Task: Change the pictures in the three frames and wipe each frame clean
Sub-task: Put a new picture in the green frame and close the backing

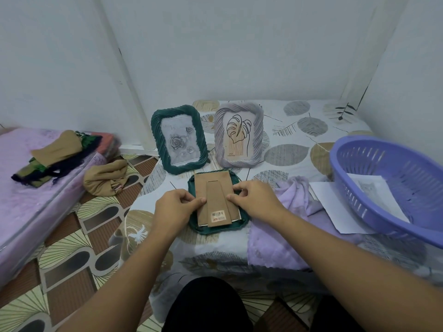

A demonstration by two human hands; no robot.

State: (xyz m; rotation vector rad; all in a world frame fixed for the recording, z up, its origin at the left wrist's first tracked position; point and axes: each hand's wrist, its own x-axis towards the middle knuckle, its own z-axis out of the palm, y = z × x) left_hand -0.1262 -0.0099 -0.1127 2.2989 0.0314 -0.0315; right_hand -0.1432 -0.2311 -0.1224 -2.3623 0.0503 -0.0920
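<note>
Lying face down on the leaf-print sheet (299,164), the dark green frame (217,228) shows its brown backing board (215,188) and folded stand. The left hand (176,208) presses curled fingers on the board's left edge; the right hand (256,200) does the same at its right edge. Behind this frame stand a green frame with a rose picture (179,137) and a lilac frame with a leaf drawing (238,135). To its right lie a lilac cloth (287,224), paper sheets (335,212) and a purple basket (388,185).
</note>
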